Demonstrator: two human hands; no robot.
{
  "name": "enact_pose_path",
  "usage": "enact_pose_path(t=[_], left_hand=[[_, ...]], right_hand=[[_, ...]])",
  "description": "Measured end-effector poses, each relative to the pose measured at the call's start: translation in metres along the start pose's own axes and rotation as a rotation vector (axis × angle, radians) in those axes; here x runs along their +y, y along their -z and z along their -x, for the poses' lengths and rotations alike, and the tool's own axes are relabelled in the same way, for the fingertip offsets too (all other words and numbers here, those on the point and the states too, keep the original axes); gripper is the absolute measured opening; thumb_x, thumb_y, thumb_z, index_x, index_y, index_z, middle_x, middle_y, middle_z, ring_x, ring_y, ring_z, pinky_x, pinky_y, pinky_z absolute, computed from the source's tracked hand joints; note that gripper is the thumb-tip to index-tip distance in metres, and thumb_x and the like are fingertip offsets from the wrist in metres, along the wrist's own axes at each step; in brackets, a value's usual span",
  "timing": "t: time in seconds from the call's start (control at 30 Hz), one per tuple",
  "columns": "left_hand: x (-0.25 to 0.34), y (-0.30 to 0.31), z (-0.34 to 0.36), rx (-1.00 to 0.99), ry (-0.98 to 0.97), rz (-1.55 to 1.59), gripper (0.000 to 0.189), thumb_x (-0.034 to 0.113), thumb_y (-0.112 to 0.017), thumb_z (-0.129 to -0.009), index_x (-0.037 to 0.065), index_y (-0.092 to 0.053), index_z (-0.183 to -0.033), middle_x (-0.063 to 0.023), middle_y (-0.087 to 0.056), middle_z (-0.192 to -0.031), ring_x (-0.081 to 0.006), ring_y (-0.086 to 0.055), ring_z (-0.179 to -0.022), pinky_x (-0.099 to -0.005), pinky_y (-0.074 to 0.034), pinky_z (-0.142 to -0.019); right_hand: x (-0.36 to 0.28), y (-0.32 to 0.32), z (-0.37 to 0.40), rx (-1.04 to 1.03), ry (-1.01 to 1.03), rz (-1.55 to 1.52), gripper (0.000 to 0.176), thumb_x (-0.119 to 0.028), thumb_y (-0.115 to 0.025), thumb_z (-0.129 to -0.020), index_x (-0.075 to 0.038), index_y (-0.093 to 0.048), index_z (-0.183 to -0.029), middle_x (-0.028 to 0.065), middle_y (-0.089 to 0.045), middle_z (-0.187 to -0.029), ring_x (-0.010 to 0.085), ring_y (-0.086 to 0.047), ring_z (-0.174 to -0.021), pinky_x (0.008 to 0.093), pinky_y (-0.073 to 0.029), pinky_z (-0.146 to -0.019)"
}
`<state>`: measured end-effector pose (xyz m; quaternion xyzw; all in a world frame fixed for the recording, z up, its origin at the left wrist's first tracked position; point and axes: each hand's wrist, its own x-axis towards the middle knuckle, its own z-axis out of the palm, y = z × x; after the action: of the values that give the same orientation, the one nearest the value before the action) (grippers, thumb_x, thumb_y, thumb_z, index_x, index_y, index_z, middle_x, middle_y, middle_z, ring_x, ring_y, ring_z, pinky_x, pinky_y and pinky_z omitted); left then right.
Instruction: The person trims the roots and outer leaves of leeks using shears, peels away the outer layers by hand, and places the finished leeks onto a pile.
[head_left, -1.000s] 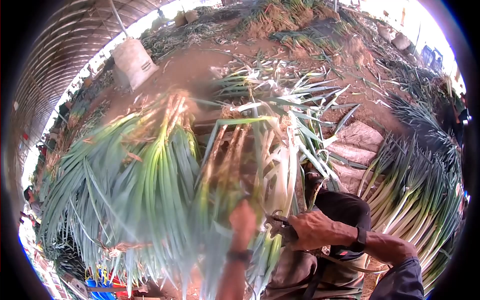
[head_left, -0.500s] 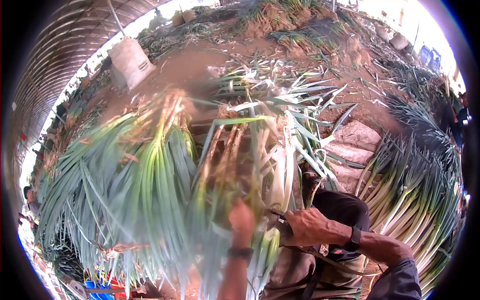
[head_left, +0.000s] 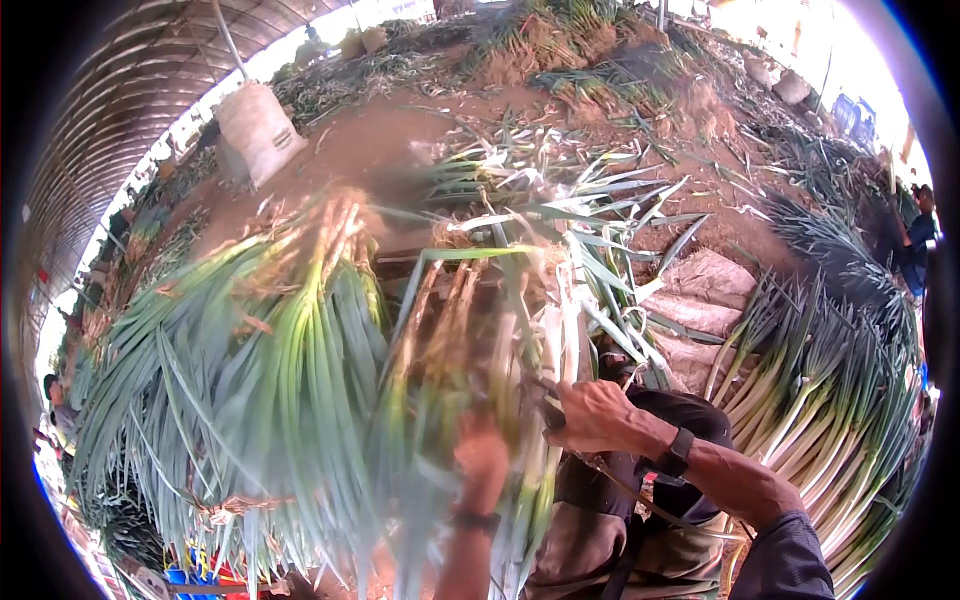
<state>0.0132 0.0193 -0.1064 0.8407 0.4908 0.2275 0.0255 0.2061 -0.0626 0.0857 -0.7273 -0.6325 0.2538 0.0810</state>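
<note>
My right hand (head_left: pixel 610 418) is closed around a dark tool (head_left: pixel 552 408) that looks like a short knife, its blade partly hidden by the fingers. The tool is beside pale green onion stalks (head_left: pixel 570 325) standing roots-up in front of me. To its left, my left hand (head_left: pixel 483 448) looks curled among green leaves, but haze on the lens blurs its fingers, and what it holds is not distinct. A large heap of unpeeled green onions (head_left: pixel 300 380), with brown roots on top and leaves hanging down, spreads to the left of my left hand.
Cleaned green onions (head_left: pixel 800 420) lie in a pile on the right, beside pale sacking (head_left: pixel 705 290). Stripped leaves (head_left: pixel 550 170) litter the soil ahead. A full white sack (head_left: pixel 258 132) stands at back left. Another person (head_left: pixel 915 240) is at the far right edge.
My right hand has moved slightly left and up with the dark tool. My left hand has shifted down a little. The pale stalks between them have moved slightly, and more of the person at right shows.
</note>
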Motion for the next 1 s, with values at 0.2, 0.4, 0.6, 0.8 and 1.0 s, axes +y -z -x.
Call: enact_pose_path(t=[0.2, 0.4, 0.6, 0.8, 1.0], left_hand=[[0.019, 0.031, -0.008, -0.370, 0.166, 0.113, 0.023, 0.024, -0.055, -0.087, 0.008, -0.062, -0.102, -0.0183, -0.063, -0.109, -0.0397, -0.063, -0.100, -0.0510, -0.052, -0.083], [0.023, 0.040, -0.012, -0.435, 0.195, 0.143, 0.031, 0.029, -0.054, -0.088, 0.005, -0.061, -0.107, -0.0211, -0.063, -0.112, -0.0418, -0.062, -0.102, -0.0515, -0.051, -0.087], [0.022, 0.040, -0.014, -0.458, 0.215, 0.147, 0.036, 0.031, -0.062, -0.083, 0.004, -0.061, -0.107, -0.0203, -0.064, -0.111, -0.0412, -0.063, -0.102, -0.0506, -0.051, -0.089], [0.007, 0.051, -0.038, -0.599, 0.283, 0.374, 0.042, 0.032, -0.069, -0.075, 0.005, -0.064, -0.106, -0.0213, -0.069, -0.103, -0.0389, -0.067, -0.100, -0.0484, -0.053, -0.087], [-0.003, 0.070, -0.047, -0.563, 0.262, 0.591, 0.051, 0.030, -0.072, -0.071, 0.004, -0.063, -0.115, -0.0223, -0.071, -0.102, -0.0394, -0.068, -0.097, -0.0476, -0.053, -0.086]], right_hand=[[-0.008, 0.014, -0.017, 0.017, -0.065, -0.053, 0.082, -0.035, -0.067, -0.074, -0.004, -0.043, -0.146, 0.0201, -0.066, -0.075, 0.0387, -0.067, -0.070, 0.0467, -0.055, -0.066], [0.003, 0.003, -0.046, -0.001, -0.081, -0.008, 0.079, -0.033, -0.064, -0.076, -0.007, -0.043, -0.147, 0.0159, -0.066, -0.072, 0.0343, -0.067, -0.067, 0.0449, -0.057, -0.064], [-0.002, 0.012, -0.058, 0.111, -0.051, 0.042, 0.046, -0.018, -0.061, -0.080, -0.004, -0.061, -0.124, 0.0150, -0.064, -0.081, 0.0268, -0.067, -0.064, 0.0377, -0.056, -0.050], [-0.009, 0.028, -0.042, 0.051, -0.083, -0.050, 0.063, -0.039, -0.066, -0.078, 0.004, -0.057, -0.123, 0.0249, -0.067, -0.085, 0.0354, -0.068, -0.079, 0.0460, -0.056, -0.068], [-0.019, 0.034, 0.025, -0.155, -0.057, -0.122, 0.062, -0.045, -0.072, -0.077, 0.006, -0.058, -0.111, 0.0249, -0.067, -0.078, 0.0366, -0.069, -0.077, 0.0474, -0.054, -0.068]])
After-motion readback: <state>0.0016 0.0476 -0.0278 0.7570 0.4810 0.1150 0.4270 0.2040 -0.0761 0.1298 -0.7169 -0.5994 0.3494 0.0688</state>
